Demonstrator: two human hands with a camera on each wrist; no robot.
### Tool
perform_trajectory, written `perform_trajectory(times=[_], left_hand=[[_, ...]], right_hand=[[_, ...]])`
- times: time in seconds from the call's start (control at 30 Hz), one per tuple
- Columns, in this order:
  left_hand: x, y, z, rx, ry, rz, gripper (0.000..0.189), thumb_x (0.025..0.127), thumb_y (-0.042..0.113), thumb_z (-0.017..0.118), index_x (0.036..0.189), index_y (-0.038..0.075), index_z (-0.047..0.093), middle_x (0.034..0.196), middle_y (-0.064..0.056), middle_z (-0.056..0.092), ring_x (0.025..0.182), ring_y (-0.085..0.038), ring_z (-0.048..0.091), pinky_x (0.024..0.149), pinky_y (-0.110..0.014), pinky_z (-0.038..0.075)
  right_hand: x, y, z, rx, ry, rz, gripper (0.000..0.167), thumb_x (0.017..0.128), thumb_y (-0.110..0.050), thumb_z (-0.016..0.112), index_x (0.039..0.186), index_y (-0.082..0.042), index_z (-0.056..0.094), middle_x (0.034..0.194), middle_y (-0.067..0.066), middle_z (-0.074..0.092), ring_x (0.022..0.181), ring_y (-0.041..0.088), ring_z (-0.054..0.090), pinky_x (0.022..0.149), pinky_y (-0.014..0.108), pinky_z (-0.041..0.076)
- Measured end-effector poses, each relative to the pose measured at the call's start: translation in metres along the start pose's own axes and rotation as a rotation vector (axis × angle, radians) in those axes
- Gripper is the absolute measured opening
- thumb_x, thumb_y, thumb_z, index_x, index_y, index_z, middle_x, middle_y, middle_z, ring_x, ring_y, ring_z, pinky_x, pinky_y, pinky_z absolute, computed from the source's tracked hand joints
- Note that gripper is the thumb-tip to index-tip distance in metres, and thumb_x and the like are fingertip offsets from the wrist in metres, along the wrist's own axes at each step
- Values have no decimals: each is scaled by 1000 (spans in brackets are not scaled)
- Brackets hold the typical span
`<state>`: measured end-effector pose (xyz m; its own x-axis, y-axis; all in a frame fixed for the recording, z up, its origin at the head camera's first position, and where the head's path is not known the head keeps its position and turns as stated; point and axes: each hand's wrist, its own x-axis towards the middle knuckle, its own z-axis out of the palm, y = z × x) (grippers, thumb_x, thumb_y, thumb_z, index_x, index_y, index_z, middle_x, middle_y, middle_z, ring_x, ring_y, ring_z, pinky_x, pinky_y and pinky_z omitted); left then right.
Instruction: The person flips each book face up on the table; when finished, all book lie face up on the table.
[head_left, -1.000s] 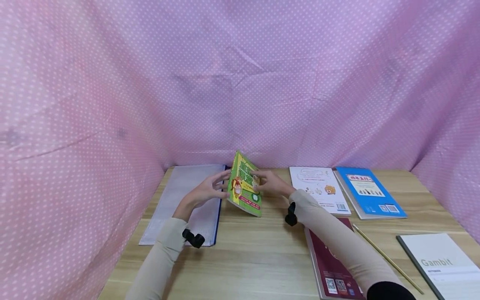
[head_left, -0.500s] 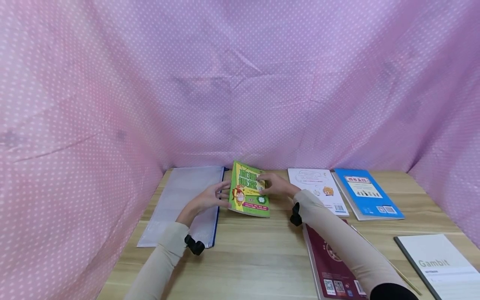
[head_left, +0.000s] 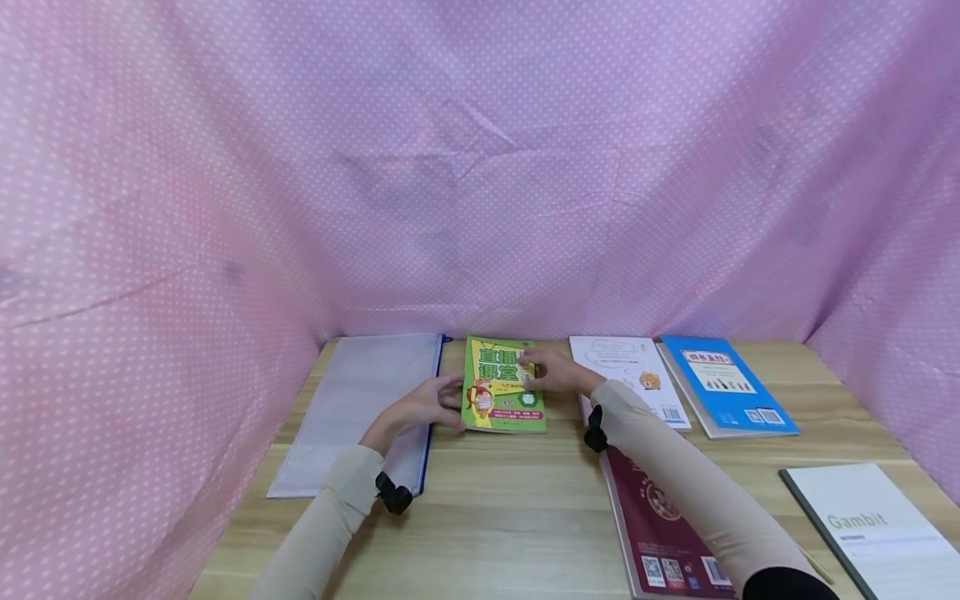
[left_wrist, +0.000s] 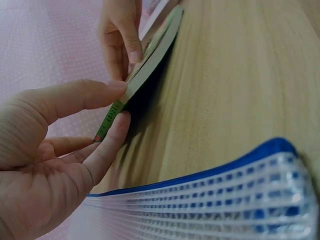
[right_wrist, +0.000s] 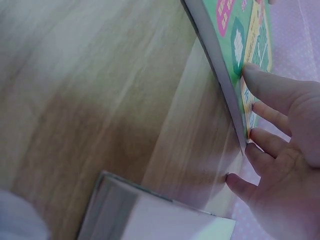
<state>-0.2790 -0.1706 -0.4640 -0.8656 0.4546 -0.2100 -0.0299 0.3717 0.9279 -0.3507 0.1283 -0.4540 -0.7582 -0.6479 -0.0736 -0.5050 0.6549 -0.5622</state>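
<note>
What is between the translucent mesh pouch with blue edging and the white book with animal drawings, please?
The head view shows a rectangular green-and-yellow book there, pinched by the left hand, touched by the right hand.

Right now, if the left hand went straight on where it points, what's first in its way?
The green book, whose edge the left hand pinches; beyond that, probably the right hand, though depth is unclear.

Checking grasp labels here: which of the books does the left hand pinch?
The green book: the left hand pinches its edge. The white book, blue book, maroon book and Gambit notebook lie flat, farther right.
</note>
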Motion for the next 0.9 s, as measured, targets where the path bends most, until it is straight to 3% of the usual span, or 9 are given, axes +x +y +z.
perform_trajectory(times=[0.33,0.53,0.63,0.9], left_hand=[[3,-1,6,52,26,-41,98,77,-4,82,160,6,30,159,-18,42,126,-30,62,111,-45,49],[6,0,12,113,81,-80,94,74,-2,85,156,7,40,139,-17,59,120,-27,61,102,-39,55],[7,2,15,131,104,-91,93,72,-1,87,154,7,43,137,-15,59,120,-27,60,99,-38,56],[9,3,17,143,125,-92,92,71,-2,87,153,6,44,144,-14,52,119,-26,59,97,-36,56]], right_hand=[[-6,1,-7,18,-58,20,63,96,-18,70,150,3,45,164,29,24,152,48,21,124,63,21],[-7,5,-11,51,-95,16,66,93,-10,72,150,6,43,164,30,22,153,49,19,124,63,20],[-8,8,-13,49,-113,3,66,94,-10,72,150,7,42,164,31,22,152,49,19,124,63,20],[-9,9,-18,44,-233,51,72,102,-18,62,160,0,25,170,24,1,156,47,-2,125,67,10]])
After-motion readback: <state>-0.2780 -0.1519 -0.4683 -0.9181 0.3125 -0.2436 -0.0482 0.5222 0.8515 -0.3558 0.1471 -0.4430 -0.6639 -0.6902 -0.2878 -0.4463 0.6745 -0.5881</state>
